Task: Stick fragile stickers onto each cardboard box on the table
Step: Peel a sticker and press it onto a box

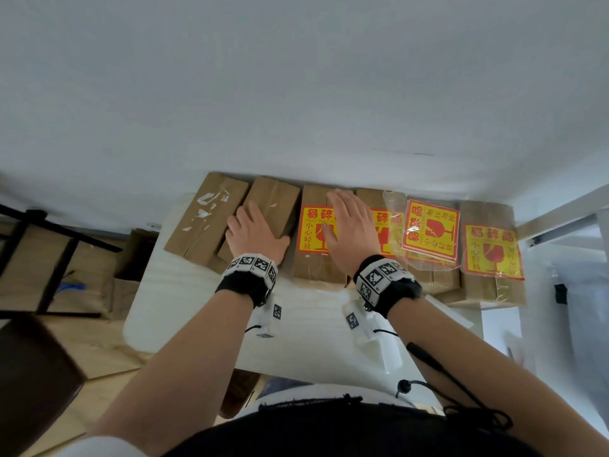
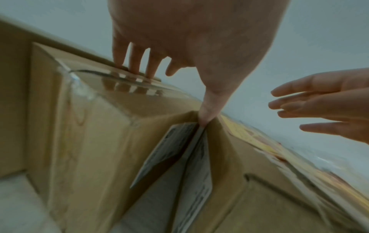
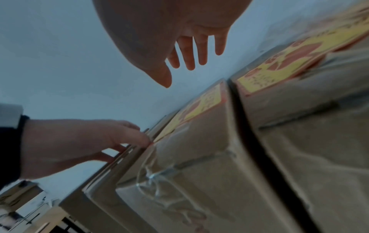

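Observation:
Several brown cardboard boxes stand in a row against the wall on a white table point(image 1: 197, 308). My left hand point(image 1: 255, 232) rests on a plain box point(image 1: 276, 199), fingers point(image 2: 137, 63) flat on its top, thumb down in the gap beside it. To its right, a box point(image 1: 316, 268) bears a yellow-and-red fragile sticker point(image 1: 313, 229). My right hand point(image 1: 349, 225) hovers over that sticker with straight fingers point(image 3: 189, 52), holding nothing. The leftmost box point(image 1: 204, 219) is plain with white tape scraps. A stack of stickers point(image 1: 431, 229) in a clear sleeve lies on boxes further right.
The box under my right hand's far side also carries a sticker point(image 1: 387, 232), as does the rightmost box point(image 1: 492, 252). A white wall rises right behind the row. A black frame point(image 1: 49, 245) and cardboard point(image 1: 131, 258) sit on the floor to the left.

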The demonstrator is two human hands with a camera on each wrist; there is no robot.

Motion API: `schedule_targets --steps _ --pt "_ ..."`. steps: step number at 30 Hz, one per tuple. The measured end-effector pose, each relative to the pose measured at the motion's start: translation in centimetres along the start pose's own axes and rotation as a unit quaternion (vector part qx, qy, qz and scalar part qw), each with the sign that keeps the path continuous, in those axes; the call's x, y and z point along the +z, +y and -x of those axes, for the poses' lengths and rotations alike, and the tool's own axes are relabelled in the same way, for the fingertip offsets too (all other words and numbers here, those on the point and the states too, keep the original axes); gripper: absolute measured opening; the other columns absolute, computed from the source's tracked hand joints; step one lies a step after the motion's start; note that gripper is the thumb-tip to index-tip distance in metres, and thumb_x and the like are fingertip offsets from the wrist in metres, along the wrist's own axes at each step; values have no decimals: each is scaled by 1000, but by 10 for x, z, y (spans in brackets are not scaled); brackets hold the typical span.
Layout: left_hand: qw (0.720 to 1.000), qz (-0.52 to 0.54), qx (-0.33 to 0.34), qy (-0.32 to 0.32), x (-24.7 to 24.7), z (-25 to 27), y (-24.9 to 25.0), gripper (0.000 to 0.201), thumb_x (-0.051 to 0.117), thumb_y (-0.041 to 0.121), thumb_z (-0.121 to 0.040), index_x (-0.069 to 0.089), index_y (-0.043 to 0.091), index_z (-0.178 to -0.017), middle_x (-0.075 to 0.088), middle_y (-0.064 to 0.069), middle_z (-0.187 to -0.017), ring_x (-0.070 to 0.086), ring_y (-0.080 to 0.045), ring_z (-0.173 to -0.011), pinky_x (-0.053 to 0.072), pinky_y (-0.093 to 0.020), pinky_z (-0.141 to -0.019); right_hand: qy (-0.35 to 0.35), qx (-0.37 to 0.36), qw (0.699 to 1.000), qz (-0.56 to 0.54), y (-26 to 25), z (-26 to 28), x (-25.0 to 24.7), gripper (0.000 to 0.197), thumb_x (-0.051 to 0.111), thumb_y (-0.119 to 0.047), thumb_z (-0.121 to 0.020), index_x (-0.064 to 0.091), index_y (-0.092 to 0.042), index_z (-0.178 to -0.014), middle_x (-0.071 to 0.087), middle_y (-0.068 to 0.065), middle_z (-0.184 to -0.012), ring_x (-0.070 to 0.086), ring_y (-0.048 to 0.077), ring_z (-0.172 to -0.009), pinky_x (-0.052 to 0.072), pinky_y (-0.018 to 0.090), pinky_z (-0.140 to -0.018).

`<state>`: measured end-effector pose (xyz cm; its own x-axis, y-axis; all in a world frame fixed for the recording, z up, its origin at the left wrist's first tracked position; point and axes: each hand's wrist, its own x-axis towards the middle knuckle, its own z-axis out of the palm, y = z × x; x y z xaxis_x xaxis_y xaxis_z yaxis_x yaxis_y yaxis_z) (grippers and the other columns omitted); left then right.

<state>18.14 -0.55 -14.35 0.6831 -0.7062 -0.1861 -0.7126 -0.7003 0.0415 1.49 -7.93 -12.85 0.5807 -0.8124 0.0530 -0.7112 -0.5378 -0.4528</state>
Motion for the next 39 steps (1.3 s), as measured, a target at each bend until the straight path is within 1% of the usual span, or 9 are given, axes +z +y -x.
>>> schedule_targets --steps 3,6,11,15,18,22,26,34,39 --pt "1000 -10 -27 -10 4 3 -6 104 74 52 -69 23 8 -148 36 -16 -146 42 -36 -124 37 -44 -100 -15 -1 1000 4 -5 4 5 55 49 -31 -98 34 -14 -148 35 4 -155 26 22 -146 17 39 -121" --pt "997 12 -66 -47 1 5 -8 113 72 59 -70 14 9 -153 39 -18 -142 44 -36 -125 38 -46 -100 -33 -7 999 24 -5 10 10 55 48 -32 -98 33 -17 -149 34 3 -156 26 22 -146 16 40 -120" --pt "992 107 -72 3 -13 16 -19 98 59 67 -77 25 10 -149 46 -18 -135 45 -37 -122 39 -46 -97 -76 6 995 61 -1 18 14 55 50 -31 -96 37 -17 -148 36 2 -155 20 26 -148 14 45 -122" --pt "970 229 -81 6 -26 20 -38 90 61 57 -79 27 13 -149 45 -16 -139 43 -35 -126 37 -47 -103 -39 19 997 56 -11 17 15 50 48 -34 -97 42 -17 -144 42 2 -151 27 25 -145 17 45 -121" --pt "961 266 -76 -4 -30 21 -53 85 59 58 -78 33 15 -146 49 -14 -137 47 -34 -124 40 -47 -103 -29 5 998 51 -24 15 15 51 50 -32 -96 43 -15 -144 44 3 -150 30 26 -143 20 44 -120" --pt "961 264 -78 -11 -33 27 -65 85 59 60 -77 33 17 -146 48 -13 -138 46 -34 -126 40 -47 -103 -28 -3 999 44 -43 19 16 53 50 -32 -96 40 -14 -145 42 4 -151 28 26 -144 20 46 -120" --pt "976 206 -70 -4 -33 37 -61 92 59 63 -80 25 15 -150 42 -16 -142 41 -35 -129 37 -45 -103 -26 2 999 31 -50 31 16 55 50 -33 -97 38 -13 -147 40 5 -153 26 26 -146 17 44 -121" --pt "993 96 -69 22 -7 42 -13 100 53 75 -74 27 9 -145 45 -17 -128 47 -34 -112 40 -42 -92 0 44 998 44 -17 48 -4 54 53 -31 -95 40 -14 -145 42 5 -151 28 27 -145 17 44 -120" --pt "994 84 -63 21 9 45 13 106 52 77 -78 22 6 -150 29 -20 -149 41 -40 -122 39 -46 -100 9 74 996 41 6 56 -11 53 52 -31 -95 41 -15 -144 43 5 -150 30 26 -143 19 45 -120"
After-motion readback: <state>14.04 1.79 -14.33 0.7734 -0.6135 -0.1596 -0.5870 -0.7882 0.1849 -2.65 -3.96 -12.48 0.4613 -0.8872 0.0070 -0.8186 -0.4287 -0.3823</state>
